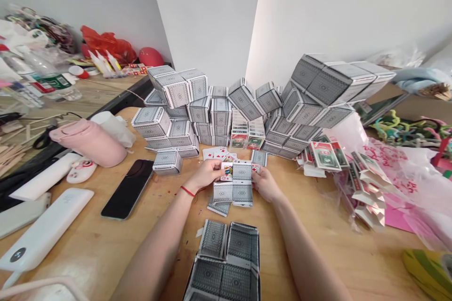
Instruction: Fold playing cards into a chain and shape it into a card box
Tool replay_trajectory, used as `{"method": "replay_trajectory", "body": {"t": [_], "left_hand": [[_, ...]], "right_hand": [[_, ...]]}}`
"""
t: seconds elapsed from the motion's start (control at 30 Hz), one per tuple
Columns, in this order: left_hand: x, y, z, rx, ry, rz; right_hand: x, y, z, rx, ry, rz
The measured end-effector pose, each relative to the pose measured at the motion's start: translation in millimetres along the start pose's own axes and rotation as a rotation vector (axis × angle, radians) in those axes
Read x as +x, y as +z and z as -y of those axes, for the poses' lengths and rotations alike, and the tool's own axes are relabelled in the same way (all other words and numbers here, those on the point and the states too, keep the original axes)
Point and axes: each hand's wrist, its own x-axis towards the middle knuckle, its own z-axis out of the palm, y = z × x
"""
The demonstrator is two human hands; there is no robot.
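My left hand (204,175), with a red string bracelet at its wrist, and my right hand (264,185) meet over the wooden table (99,225). Between them stands a small joined group of grey-backed playing cards (237,183). Both hands press against it, and a face-up card (226,171) shows by my left fingertips. Loose red-suited playing cards (216,153) lie just beyond. A large wall of folded card cubes (212,108) rises behind them. A folded grey card structure (223,261) sits nearer me, between my forearms.
To the left lie a pink flask (88,143), a black phone (127,189) and white power banks (45,230). Folded banknote-patterned paper pieces (367,193) and pink plastic sheeting (391,164) lie to the right. White walls (205,14) stand behind the table.
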Motion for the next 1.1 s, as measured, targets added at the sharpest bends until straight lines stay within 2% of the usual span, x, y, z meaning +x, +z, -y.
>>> {"method": "replay_trajectory", "body": {"t": [0.27, 0.47, 0.83, 1.0, 1.1], "left_hand": [[1.4, 3.1, -0.1, -0.045, -0.008, -0.015], [3.3, 4.9, 4.3, -0.039, -0.012, 0.001], [3.9, 5.5, 0.9, -0.014, 0.004, 0.037], [5.2, 6.2, 2.9, -0.043, 0.0, 0.053], [5.3, 7.8, 3.8, -0.088, -0.012, 0.062]], "right_hand": [[3.2, -2.6, -8.8, -0.011, -0.019, 0.029], [1.7, 1.1, -5.1, -0.04, -0.068, 0.068], [0.2, 5.6, -2.7, -0.051, 0.017, 0.047], [0.9, 6.4, -3.0, -0.049, -0.029, 0.085], [0.9, 6.4, -3.0, -0.063, -0.055, 0.062]]}}
